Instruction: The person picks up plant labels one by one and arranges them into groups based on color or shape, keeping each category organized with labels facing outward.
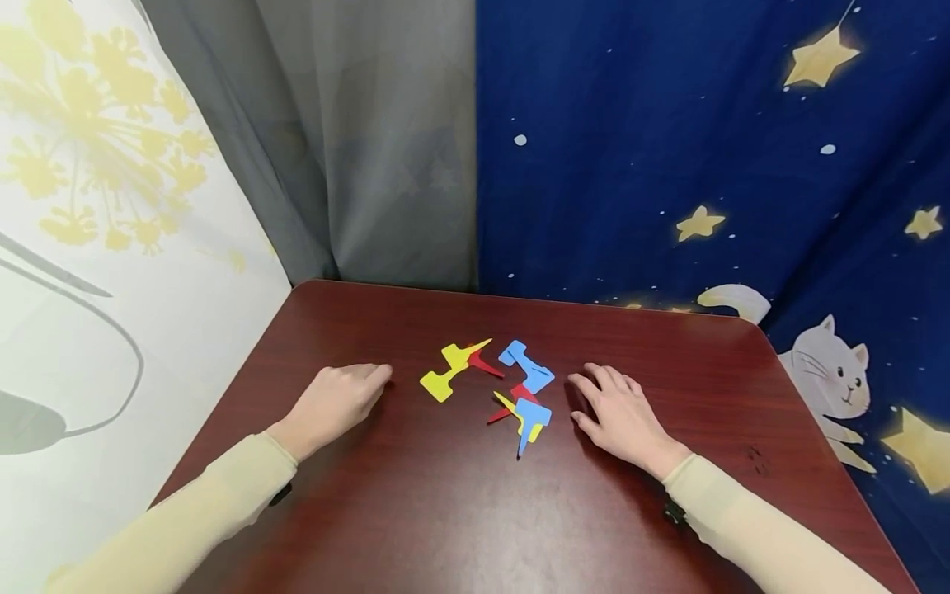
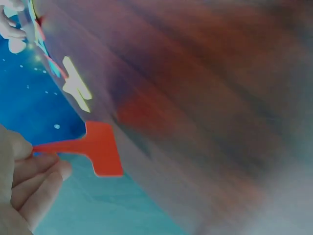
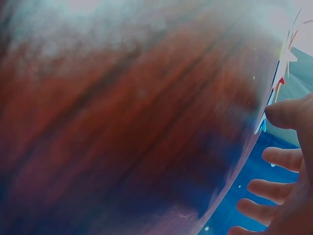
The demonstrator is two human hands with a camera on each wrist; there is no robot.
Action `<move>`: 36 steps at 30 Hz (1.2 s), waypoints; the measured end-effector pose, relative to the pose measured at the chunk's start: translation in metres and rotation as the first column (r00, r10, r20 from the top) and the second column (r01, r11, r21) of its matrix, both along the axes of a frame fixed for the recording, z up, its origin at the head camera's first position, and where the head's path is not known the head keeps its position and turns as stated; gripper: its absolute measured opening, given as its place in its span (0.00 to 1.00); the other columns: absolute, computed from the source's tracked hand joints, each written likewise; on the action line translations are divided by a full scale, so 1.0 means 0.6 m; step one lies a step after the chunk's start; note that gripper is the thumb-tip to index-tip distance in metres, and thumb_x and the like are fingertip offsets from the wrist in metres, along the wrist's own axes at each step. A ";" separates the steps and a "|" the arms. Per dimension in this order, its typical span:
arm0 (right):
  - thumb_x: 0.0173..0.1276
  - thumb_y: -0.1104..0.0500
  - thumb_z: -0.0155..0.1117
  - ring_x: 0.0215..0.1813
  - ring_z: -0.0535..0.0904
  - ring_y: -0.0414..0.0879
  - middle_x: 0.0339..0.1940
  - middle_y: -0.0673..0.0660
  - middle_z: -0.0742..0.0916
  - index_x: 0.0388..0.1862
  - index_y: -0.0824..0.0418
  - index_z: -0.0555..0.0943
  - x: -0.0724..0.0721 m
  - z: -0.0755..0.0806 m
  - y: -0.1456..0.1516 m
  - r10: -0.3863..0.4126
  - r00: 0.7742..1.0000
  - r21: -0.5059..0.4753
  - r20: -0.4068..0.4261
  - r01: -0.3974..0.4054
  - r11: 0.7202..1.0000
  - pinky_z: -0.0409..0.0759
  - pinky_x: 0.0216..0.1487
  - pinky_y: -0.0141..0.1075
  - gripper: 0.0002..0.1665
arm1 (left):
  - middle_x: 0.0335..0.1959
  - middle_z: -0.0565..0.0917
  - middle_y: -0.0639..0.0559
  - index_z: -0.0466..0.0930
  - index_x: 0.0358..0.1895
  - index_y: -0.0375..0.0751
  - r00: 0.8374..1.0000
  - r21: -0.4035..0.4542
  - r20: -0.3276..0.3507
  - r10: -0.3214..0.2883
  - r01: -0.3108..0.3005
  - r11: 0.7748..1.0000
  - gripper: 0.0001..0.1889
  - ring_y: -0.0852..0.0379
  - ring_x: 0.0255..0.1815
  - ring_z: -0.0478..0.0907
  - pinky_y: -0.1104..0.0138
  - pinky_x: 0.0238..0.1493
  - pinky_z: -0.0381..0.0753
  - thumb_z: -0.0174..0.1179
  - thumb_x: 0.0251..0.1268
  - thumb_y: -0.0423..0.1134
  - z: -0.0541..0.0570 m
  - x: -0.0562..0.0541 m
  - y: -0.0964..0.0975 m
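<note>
My left hand [image 1: 336, 407] is over the left side of the table. Its thumb and fingers pinch the narrow stem of a red T-shaped plant label [image 2: 105, 149], seen in the left wrist view; in the head view the hand hides it. To the right, a loose group of plant labels lies on the tabletop: yellow labels [image 1: 436, 386], blue labels [image 1: 538, 379] and red labels [image 1: 486, 365], some overlapping. My right hand [image 1: 619, 419] rests palm down just right of the group, fingers spread and holding nothing.
The dark red-brown table [image 1: 445, 511] has its far edge against a grey curtain [image 1: 401, 148] and a blue star-patterned curtain [image 1: 631, 165]. A white patterned wall hanging [image 1: 111, 330] borders the left side. Dark wrist straps [image 1: 674, 511] show at the sleeves.
</note>
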State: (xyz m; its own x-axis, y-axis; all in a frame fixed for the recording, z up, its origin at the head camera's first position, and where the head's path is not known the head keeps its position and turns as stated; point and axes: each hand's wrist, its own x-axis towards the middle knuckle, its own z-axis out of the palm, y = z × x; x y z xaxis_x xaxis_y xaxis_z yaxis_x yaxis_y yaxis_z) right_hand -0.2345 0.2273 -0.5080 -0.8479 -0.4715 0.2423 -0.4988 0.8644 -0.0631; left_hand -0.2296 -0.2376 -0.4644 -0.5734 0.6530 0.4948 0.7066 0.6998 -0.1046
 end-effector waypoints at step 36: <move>0.66 0.44 0.69 0.70 0.65 0.60 0.72 0.64 0.71 0.72 0.54 0.73 0.013 0.009 0.004 0.033 0.999 0.028 0.007 -0.033 0.999 0.66 0.65 0.65 0.37 | 0.77 0.60 0.36 0.63 0.76 0.38 0.805 -0.132 0.532 0.263 -0.227 0.965 0.36 0.34 0.76 0.57 0.42 0.68 0.67 0.62 0.71 0.48 -0.059 0.021 -0.091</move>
